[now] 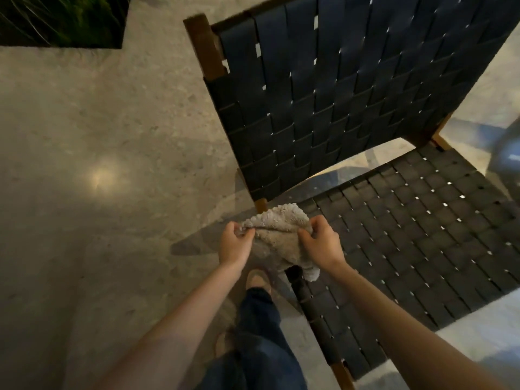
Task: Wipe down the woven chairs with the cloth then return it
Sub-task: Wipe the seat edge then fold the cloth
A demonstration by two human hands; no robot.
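Hands (235, 244) in pinch grip on cloth (277, 235)

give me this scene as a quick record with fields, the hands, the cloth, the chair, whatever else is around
left hand: pinches the cloth's left edge
right hand: grips the cloth's right side
cloth: beige, fluffy, bunched between both hands over the seat's near corner
chair: dark woven back and seat, wooden frame
cloth on chair: cannot tell if it touches
floor: pale, polished, speckled
planter: dark box with grass, top left
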